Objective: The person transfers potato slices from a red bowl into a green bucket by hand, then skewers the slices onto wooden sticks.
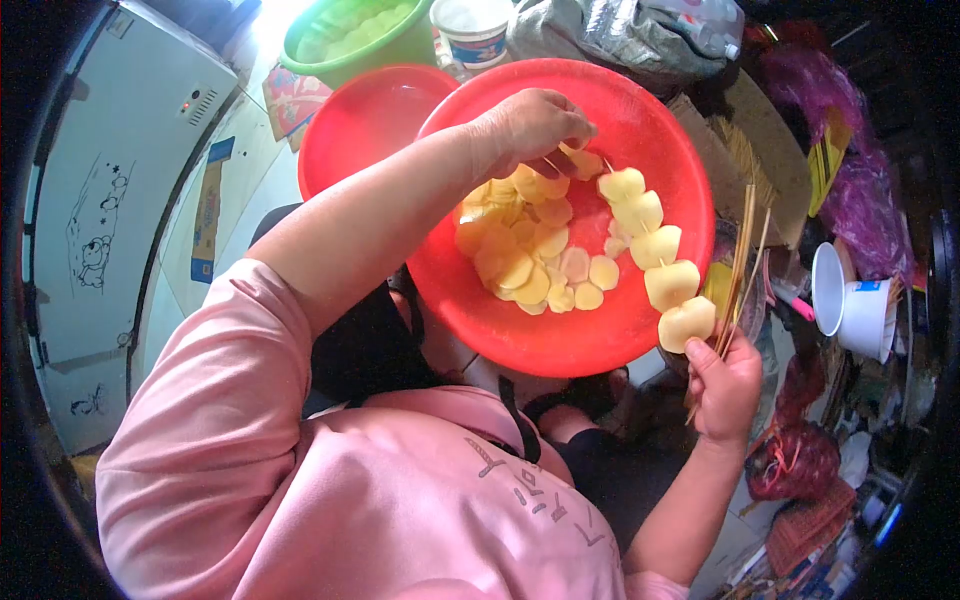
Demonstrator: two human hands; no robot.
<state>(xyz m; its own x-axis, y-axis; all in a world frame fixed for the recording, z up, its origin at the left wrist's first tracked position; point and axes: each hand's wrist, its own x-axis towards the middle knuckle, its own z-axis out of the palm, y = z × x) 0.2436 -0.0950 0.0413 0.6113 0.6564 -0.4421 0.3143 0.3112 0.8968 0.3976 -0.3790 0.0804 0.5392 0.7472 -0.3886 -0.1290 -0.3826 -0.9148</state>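
Red and round, a large basin [620, 345] lies in front of the person, and over its right side runs one skewer [655, 247] with five thick yellow pieces [671, 285] threaded along it in a row. The right hand [722, 385] grips the skewer's lower end, thumb just beside the lowest piece, and holds a bundle of bare sticks [745, 250] as well; there are at least two, though their overlap prevents an exact count. The left hand [540, 135] reaches over the basin with its fingers drawn narrow, and seems to pinch one single slice [584, 164] near the skewer's far tip, though the fingers partly hide the grasp.

Inside the basin, a heap of yellow slices [515, 268], well over a dozen, spreads across the middle and left, many overlapping.

Two red basins are in view: the second basin [370, 120], smaller, is at the upper left of the large one. One green basin [330, 62] beyond it holds many pale round pieces [365, 32], too blurred to count. One white tub [475, 48] is beside the green basin. To the right are two white containers [868, 318], close together, and one red mesh bag [795, 462] is below them.
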